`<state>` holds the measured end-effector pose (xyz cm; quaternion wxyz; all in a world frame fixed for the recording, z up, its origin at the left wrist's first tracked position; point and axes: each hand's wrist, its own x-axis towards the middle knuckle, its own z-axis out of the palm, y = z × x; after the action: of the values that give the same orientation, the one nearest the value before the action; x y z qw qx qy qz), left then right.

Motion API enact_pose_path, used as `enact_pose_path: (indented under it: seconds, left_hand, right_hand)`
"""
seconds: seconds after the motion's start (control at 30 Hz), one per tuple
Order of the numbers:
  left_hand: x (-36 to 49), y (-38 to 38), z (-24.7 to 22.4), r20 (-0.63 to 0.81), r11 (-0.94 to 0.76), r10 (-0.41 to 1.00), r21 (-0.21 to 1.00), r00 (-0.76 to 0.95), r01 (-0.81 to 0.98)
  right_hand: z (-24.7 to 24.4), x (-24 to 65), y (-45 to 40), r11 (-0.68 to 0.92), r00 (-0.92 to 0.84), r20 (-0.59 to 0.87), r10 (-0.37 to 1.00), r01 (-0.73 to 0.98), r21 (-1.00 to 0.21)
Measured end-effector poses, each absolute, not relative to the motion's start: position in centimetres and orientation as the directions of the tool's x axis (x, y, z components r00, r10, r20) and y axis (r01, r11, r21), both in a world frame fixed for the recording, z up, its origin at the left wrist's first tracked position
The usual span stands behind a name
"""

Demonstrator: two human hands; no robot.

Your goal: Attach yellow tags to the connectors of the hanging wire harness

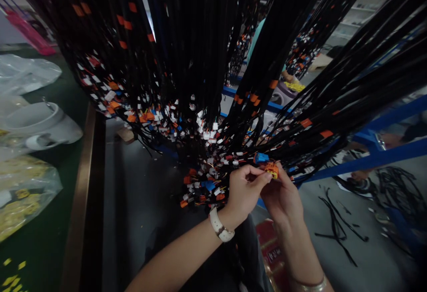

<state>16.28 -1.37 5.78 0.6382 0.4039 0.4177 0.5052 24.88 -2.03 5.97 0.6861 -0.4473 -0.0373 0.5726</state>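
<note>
An orange wire connector (pixel 271 168) with a yellow insert (pixel 273 174) in its face is between my two hands. My right hand (pixel 285 196) grips it from the right, fingers curled behind it. From the left, my left hand (pixel 243 190) pinches at it, the thumb tip against the yellow part. Just above the fingers sits a blue connector (pixel 260 158) on the same bunch of cables. Loose connectors in orange, blue and white (pixel 209 185) hang close to the left hand. Part of the orange connector is hidden by my fingers.
Thick bundles of black cables (pixel 196 38) hang in front of me. A blue frame bar (pixel 367 161) runs at right, with cut black strips (pixel 338 230) on the floor. At left are a bag of yellow pieces (pixel 30 198) and a white container (pixel 36 121). Another person's hand (pixel 289 77) shows behind the cables.
</note>
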Motion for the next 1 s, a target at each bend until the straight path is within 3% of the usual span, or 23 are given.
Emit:
enact_pose_path:
  seconds: [0.17,0.47,0.67,0.9,1.0]
  left_hand:
    - [16.6,-1.3,5.3,-0.127,0.155,0.986,0.933,0.104,-0.324]
    - [16.7,-0.8,4.6,0.039,-0.025,0.997,0.979,0.067,-0.202]
    - [16.0,-0.6,5.2,0.081,-0.026,0.962,0.978,0.261,-0.207]
    - [16.2,-0.4,6.0,0.023,0.029,0.969,0.978,0.246,-0.205]
    - [16.3,-0.2,5.6,0.071,-0.047,0.975,0.992,0.211,-0.117]
  right_hand:
    - [5.7,25.1,-2.1,-0.049,0.325,-0.431,0.842,-0.749,-0.661]
    - [5.7,24.9,-2.2,-0.022,0.343,-0.407,0.846,-0.742,-0.671]
    - [5.9,25.2,-2.6,-0.098,0.281,-0.412,0.867,-0.714,-0.693]
    - [5.9,25.1,-2.7,-0.061,0.308,-0.398,0.864,-0.722,-0.690]
    - [5.8,25.1,-2.6,-0.049,0.315,-0.388,0.866,-0.718,-0.694]
